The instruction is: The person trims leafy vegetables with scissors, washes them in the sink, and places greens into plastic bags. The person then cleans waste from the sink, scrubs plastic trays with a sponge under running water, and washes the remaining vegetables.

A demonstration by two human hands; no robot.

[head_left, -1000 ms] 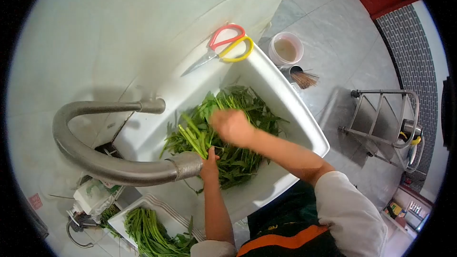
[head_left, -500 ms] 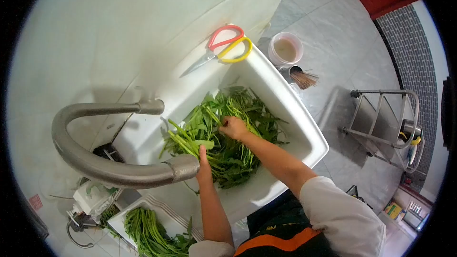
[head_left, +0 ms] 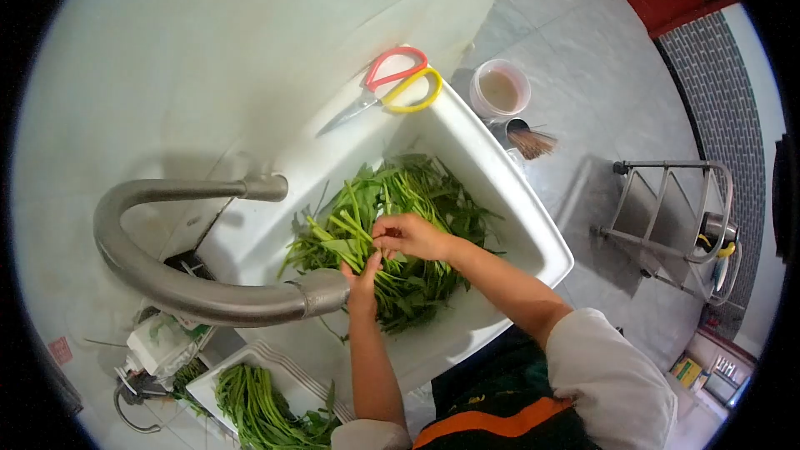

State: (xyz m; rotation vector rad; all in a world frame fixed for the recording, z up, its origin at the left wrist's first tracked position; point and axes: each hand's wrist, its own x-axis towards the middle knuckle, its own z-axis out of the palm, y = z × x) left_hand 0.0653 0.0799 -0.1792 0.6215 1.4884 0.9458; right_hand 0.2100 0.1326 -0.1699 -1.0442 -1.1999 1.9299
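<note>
A heap of water spinach with long green stems and leaves fills the middle of the white sink. Over the heap, my left hand is closed around a small bunch of water spinach stems, whose pale ends point up and left. My right hand meets it from the right, its thumb and fingers pinched at the same bunch. What exactly lies between the right fingertips is too small to make out. The curved metal faucet hides part of the sink beside my left wrist.
Scissors with red and yellow handles rest on the sink's back corner. More greens lie in a white tray at lower left. A bucket, a bristle brush and a metal cart stand right.
My right hand has moved down and left from the heap to the stems at my left hand. The left hand's bunch has shifted slightly right and stands more upright.
</note>
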